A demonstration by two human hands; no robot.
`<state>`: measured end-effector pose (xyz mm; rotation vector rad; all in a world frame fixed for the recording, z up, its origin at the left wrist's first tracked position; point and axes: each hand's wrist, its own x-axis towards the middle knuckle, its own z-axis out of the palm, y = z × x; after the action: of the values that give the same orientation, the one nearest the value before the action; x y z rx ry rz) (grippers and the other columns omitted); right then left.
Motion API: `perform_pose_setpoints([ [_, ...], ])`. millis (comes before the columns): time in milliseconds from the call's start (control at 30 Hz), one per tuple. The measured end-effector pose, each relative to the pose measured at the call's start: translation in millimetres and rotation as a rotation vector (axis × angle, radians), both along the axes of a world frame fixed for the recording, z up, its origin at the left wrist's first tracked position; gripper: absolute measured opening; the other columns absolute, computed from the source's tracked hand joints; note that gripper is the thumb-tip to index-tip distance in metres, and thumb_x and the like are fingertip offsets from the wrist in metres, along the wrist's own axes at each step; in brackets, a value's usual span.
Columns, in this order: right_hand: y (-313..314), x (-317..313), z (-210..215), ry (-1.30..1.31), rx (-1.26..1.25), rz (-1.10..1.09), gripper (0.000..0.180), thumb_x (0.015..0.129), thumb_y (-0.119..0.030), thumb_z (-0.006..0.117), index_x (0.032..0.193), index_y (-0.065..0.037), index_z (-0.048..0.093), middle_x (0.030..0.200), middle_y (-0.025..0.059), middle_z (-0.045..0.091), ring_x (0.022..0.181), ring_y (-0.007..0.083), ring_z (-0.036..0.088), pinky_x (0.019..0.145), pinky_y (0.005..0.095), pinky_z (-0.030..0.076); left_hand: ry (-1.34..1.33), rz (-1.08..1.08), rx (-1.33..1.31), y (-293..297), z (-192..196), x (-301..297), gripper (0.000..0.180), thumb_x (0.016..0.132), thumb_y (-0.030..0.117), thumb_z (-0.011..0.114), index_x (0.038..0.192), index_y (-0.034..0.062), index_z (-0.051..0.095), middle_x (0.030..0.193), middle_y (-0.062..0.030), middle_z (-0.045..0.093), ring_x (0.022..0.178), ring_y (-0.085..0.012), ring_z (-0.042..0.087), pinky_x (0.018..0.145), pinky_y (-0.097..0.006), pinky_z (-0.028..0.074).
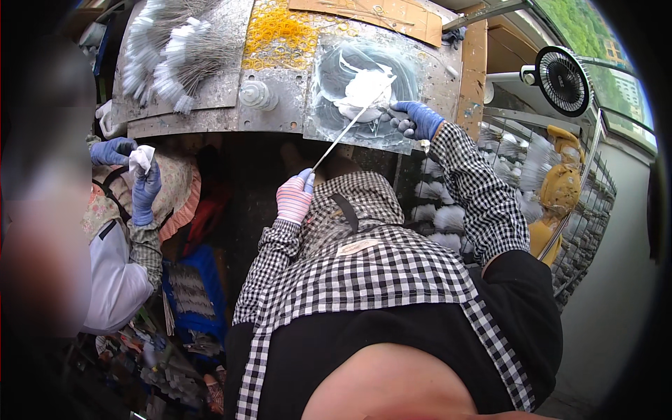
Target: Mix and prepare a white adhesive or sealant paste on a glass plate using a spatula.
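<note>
In the head view, the person's left hand [295, 199], in a pink-striped glove with blue finger ends, is pinching the lower end of a thin rod [343, 138] between its fingers just beyond the person's lap. The rod is slanting up and to the right, its dark lower part giving way to a paler upper part, and its far end is lying across a white mass [369, 85]; I cannot tell whether that is paste or something firmer. The mass is sitting on a smeared, greyish sheet [320, 117], which is resting on the metal worktop [283, 120]. The right hand [421, 120], in a blue glove with grey finger ends, is hovering over or resting on the sheet's right side, just beside the mass. Its fingers are partly curling; I cannot tell whether they are pinching anything.

Left of the sheet, a clear bottle [257, 95] is standing, with yellow rings [280, 31] lying behind it and white-tipped wire brushes [183, 59] heaping up farther left. A black fan [562, 81] is facing in from the right. At the left, a co-worker's gloved hands [144, 192] are holding a white cloth-like piece [141, 159].
</note>
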<state>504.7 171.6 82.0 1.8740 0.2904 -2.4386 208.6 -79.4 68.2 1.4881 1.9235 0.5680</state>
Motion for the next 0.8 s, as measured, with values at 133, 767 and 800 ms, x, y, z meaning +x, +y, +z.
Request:
perform_pose_setpoints([
  [133, 6, -4, 7, 0.123, -0.035, -0.045, 0.039, 0.101, -0.03, 0.042, 0.109, 0.004, 0.057, 0.066, 0.0012, 0.055, 0.038, 0.0011, 0.038, 0.031, 0.0175, 0.029, 0.053, 0.03, -0.158, 1, -10, 7, 0.02, 0.093, 0.021, 0.061, 0.106, 0.0093, 0.07, 0.082, -0.0192, 0.068, 0.076, -0.038, 0.066, 0.07, -0.043, 0.053],
  [767, -91, 109, 13, -0.821, 0.991, 1.457, 0.036, 0.091, -0.041, 0.054, 0.102, -0.007, 0.057, 0.086, 0.0191, 0.069, 0.081, 0.038, 0.068, 0.073, 0.0485, 0.052, 0.19, 0.076, -0.071, 6, -30, -13, 0.028, 0.096, 0.03, 0.058, 0.103, 0.0077, 0.072, 0.09, -0.0178, 0.07, 0.081, -0.0346, 0.067, 0.074, -0.042, 0.054],
  [800, -101, 112, 9, -0.809, 0.959, 1.44, 0.035, 0.091, -0.04, 0.054, 0.101, -0.006, 0.055, 0.087, 0.019, 0.069, 0.082, 0.0386, 0.067, 0.073, 0.0497, 0.052, 0.191, 0.074, -0.072, 7, -28, -12, 0.028, 0.096, 0.03, 0.058, 0.103, 0.0077, 0.072, 0.09, -0.0178, 0.07, 0.081, -0.0346, 0.067, 0.074, -0.042, 0.054],
])
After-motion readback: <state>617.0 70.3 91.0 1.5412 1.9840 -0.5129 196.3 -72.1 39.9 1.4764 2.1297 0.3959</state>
